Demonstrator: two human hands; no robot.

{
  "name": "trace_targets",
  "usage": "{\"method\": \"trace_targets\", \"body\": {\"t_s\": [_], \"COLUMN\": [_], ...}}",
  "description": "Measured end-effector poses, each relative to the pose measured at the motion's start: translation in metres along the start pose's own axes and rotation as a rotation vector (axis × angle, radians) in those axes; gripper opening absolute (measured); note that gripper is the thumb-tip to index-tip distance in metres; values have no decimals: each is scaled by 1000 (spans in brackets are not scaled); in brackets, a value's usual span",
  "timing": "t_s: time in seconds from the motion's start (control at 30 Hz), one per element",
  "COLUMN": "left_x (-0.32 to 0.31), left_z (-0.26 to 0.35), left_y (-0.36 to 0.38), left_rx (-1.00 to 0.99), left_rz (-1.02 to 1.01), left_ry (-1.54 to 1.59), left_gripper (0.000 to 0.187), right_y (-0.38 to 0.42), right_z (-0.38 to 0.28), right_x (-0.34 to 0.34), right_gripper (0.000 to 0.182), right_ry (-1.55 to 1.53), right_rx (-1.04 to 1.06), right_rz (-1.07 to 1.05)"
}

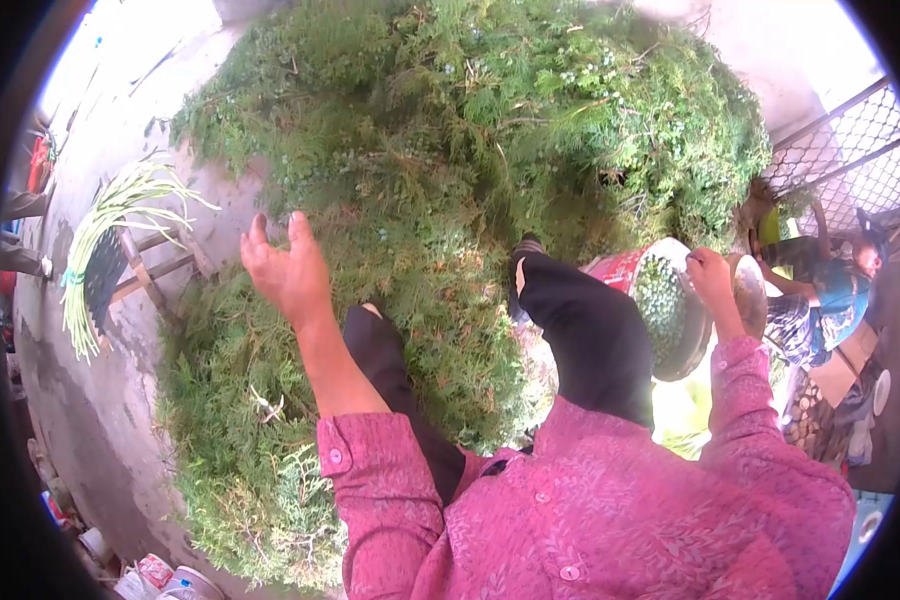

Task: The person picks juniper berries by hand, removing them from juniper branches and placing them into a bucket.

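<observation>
My left hand (288, 268) is raised over the pile of green conifer branches (380, 180), fingers apart and nothing visible in it. My right hand (710, 280) is at the rim of a red and white bucket (615, 270) beside my knee, its fingers curled closed. What it may hold is hidden. Small round pale-green cones (660, 300) fill much of the bucket. The branches lie in front of me, around my feet and to the left, and similar pale-green cones dot the sprays.
Long green bean-like stems (95, 240) lie across a wooden stool (145, 265) on the left. Another person (835, 290) sits at the right near a metal lattice (850, 150) and a cardboard box (845, 365). White containers (185, 583) stand at the lower left.
</observation>
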State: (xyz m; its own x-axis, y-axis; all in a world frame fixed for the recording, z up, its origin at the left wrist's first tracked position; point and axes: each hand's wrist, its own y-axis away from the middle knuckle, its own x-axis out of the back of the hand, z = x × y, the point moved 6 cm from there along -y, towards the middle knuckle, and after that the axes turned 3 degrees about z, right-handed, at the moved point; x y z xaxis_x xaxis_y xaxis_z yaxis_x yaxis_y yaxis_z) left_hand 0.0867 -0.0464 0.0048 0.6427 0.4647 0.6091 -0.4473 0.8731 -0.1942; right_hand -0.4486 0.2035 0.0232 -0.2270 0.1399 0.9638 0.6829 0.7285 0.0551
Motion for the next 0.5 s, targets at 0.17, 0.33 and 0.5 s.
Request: {"method": "trace_targets", "body": {"t_s": [0.17, 0.33, 0.5], "left_x": [-9, -26, -37], "left_z": [13, 24, 33], "left_y": [8, 10, 5], "left_rx": [47, -4, -39], "left_rz": [-79, -149, -197], "left_ry": [133, 165, 70], "left_gripper": [45, 45, 44], "right_y": [-60, -109, -174], "right_z": [-67, -159, -213], "right_x": [-60, -176, -269], "right_gripper": [28, 39, 48], "right_ry": [8, -25, 129], "right_rx": [238, 430, 405], "right_rz": [-144, -411, -477]}}
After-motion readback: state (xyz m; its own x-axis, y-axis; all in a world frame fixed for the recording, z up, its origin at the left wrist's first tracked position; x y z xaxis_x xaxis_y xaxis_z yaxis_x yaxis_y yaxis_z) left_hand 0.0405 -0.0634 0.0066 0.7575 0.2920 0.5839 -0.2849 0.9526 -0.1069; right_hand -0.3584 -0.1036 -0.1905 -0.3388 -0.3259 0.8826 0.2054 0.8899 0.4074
